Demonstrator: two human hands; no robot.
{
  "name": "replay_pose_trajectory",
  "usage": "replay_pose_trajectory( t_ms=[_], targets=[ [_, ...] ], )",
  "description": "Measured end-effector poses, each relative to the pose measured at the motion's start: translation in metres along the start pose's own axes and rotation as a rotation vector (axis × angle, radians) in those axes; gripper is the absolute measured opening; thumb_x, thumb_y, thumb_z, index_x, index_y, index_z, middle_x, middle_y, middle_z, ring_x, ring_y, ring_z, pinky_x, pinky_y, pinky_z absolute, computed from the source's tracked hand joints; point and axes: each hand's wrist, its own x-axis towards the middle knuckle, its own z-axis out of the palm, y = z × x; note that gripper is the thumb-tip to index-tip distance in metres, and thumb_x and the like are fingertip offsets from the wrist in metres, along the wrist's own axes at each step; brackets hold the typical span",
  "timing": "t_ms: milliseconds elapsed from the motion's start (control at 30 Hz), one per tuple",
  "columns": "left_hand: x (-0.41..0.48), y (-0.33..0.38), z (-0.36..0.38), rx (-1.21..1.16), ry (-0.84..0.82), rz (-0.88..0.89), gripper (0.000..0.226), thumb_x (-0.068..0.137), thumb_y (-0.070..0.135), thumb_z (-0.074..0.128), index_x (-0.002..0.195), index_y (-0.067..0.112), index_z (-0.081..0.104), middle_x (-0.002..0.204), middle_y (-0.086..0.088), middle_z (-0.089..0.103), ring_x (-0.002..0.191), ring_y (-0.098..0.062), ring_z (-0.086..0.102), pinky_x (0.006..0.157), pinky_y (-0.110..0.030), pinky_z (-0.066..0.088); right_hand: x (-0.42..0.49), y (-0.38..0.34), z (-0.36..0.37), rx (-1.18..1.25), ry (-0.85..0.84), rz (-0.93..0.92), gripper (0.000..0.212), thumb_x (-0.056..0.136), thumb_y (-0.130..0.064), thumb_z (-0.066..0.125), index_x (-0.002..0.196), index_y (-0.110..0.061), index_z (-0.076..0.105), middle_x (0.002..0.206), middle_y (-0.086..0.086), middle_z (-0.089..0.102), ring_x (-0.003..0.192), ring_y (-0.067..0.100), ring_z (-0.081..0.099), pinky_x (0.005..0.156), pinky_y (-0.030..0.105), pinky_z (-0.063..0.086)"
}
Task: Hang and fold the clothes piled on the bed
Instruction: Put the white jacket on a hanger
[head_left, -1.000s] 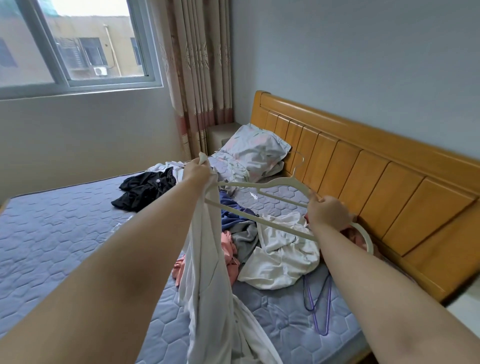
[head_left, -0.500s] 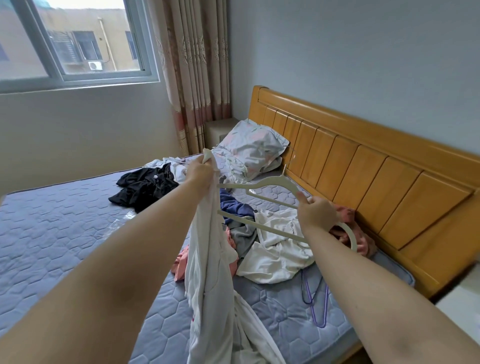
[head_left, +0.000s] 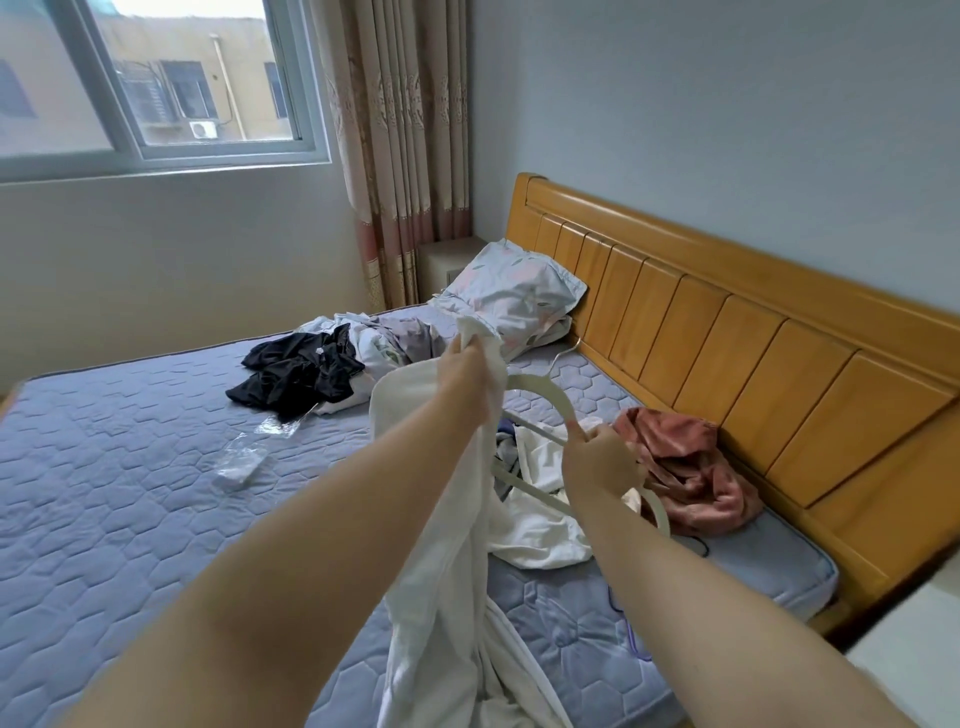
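Head view: both my arms reach forward over the bed (head_left: 130, 467). Left hand (head_left: 470, 371) is raised, fingers curled tight round the top edge of the white garment (head_left: 447, 561); the cloth hangs straight down from the grip, along my forearm, past the bottom of frame. Right hand (head_left: 597, 462) sits lower and to the right, fist closed round the cream hanger (head_left: 545, 402), whose one end runs behind the garment near the left hand. The hook points toward the wooden headboard (head_left: 727, 353). Below the hands, loose on the mattress: white clothes (head_left: 540, 525), pink clothes (head_left: 685, 478) against the headboard, black clothes (head_left: 296, 374) farther left. Pillow (head_left: 514, 291) in the far corner.
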Motion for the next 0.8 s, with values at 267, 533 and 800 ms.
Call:
replay_pose_trajectory(
  t_ms=[267,533,800],
  targets=[
    [-0.03,-0.014,-0.002,0.16,-0.267,0.139,0.022,0.095,0.006,0.045,0.087,0.019,0.061,0.082,-0.011,0.057,0.077,-0.024,0.05,0.068,-0.032,0.043,0.017,-0.052,-0.012,0.308,-0.138,0.142,0.058,0.088,-0.06,0.052,0.055,-0.012,0.046,0.058,0.001,0.047,0.067,0.024,0.048,0.08,0.038,0.038],
    [-0.002,0.043,-0.06,1.541,0.084,1.18,0.027,0.079,0.01,0.064,0.106,0.008,0.062,0.121,-0.009,0.053,0.118,-0.031,0.044,0.1,-0.043,0.035,0.023,-0.077,-0.027,0.532,-0.009,-0.047,0.05,0.08,-0.039,0.07,0.049,-0.011,0.042,0.05,-0.001,0.043,0.058,0.021,0.045,0.079,0.04,0.044],
    [-0.002,0.084,-0.057,1.676,-0.198,0.759,0.057,0.073,0.055,0.069,0.112,0.017,0.052,0.106,-0.002,0.065,0.094,-0.028,0.06,0.082,-0.038,0.048,0.024,-0.087,-0.043,0.466,0.059,-0.227,0.043,0.077,-0.037,0.072,0.051,-0.009,0.051,0.043,-0.002,0.042,0.05,0.018,0.039,0.082,0.039,0.043]
  ],
)
